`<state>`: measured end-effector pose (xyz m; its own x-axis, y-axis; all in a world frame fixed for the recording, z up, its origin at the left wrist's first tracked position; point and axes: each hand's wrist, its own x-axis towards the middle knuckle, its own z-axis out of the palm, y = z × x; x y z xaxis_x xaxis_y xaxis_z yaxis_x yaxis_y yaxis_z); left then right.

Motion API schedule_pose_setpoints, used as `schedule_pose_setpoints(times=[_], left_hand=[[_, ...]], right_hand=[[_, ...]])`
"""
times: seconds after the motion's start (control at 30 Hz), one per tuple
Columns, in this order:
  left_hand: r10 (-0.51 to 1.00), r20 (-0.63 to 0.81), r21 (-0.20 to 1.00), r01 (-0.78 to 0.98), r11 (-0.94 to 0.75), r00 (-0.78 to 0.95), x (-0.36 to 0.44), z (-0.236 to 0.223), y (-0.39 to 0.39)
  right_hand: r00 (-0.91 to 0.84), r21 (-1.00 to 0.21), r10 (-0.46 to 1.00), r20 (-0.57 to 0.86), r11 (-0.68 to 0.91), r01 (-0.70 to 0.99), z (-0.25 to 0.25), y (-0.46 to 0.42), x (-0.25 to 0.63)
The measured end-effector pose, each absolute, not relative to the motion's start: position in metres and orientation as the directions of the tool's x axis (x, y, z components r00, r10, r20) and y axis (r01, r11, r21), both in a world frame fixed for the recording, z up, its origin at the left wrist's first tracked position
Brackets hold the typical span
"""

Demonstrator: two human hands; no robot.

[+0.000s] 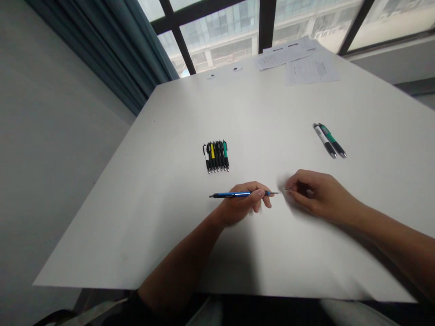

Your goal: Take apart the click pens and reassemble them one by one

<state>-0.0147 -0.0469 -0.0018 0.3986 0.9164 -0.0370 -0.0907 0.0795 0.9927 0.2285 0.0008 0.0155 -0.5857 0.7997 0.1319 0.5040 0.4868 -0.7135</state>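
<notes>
Near the middle of the white table [142, 217], my left hand [239, 206] grips a blue pen [234, 194] between thumb and fingers. The pen lies nearly level, its thin refill tip [274, 193] bare and pointing right. Just to the right, my right hand [316, 192] is pinched closed and slightly blurred. Something small and thin shows at its fingertips, too small to name. A short gap separates it from the refill tip. Beyond my left hand lies a tight row of several pens [216, 156], with white, yellow, black and green barrels.
A white pen [324, 140] and a green pen [333, 140] lie side by side at the right. Printed papers [312, 68] cover part of the far edge. Two small white pieces with dark spots also lie there. Behind are a window and a blue curtain [112, 45].
</notes>
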Motion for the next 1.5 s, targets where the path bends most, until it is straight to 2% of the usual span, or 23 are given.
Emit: schedule_pose_setpoints(times=[0.1, 0.2, 0.47, 0.9, 1.1, 1.23, 1.37, 1.5], left_hand=[[0.919, -0.038, 0.993, -0.086, 0.078, 0.392, -0.014, 0.000, -0.047], [0.920, -0.041, 0.995, -0.070, 0.074, 0.389, -0.013, 0.001, -0.047], [0.914, -0.069, 0.994, -0.054, 0.099, 0.400, -0.015, 0.003, -0.047], [0.914, -0.071, 0.994, -0.050, 0.099, 0.399, -0.015, 0.002, -0.046], [0.900, -0.073, 0.994, -0.044, 0.102, 0.429, -0.015, 0.004, -0.047], [0.884, -0.080, 0.996, 0.000, 0.091, 0.461, -0.015, 0.006, -0.049], [0.876, -0.097, 0.995, 0.013, 0.103, 0.472, -0.016, 0.008, -0.050], [0.908, -0.092, 0.990, -0.062, 0.128, 0.408, -0.017, 0.003, -0.046]], right_hand=[[-0.595, -0.622, 0.795, 0.121, 0.528, 0.579, 0.014, 0.005, 0.229], [-0.609, -0.605, 0.786, 0.106, 0.537, 0.587, 0.013, 0.006, 0.229], [-0.660, -0.626, 0.746, 0.093, 0.559, 0.543, 0.016, 0.007, 0.230], [-0.629, -0.648, 0.766, 0.129, 0.546, 0.531, 0.015, 0.007, 0.230], [-0.685, -0.714, 0.684, 0.252, 0.609, 0.345, 0.025, -0.002, 0.229], [-0.742, -0.713, 0.612, 0.274, 0.647, 0.270, 0.025, -0.005, 0.227], [-0.756, -0.700, 0.596, 0.270, 0.661, 0.271, 0.024, -0.005, 0.228], [-0.736, -0.699, 0.634, 0.239, 0.638, 0.323, 0.029, -0.001, 0.234]])
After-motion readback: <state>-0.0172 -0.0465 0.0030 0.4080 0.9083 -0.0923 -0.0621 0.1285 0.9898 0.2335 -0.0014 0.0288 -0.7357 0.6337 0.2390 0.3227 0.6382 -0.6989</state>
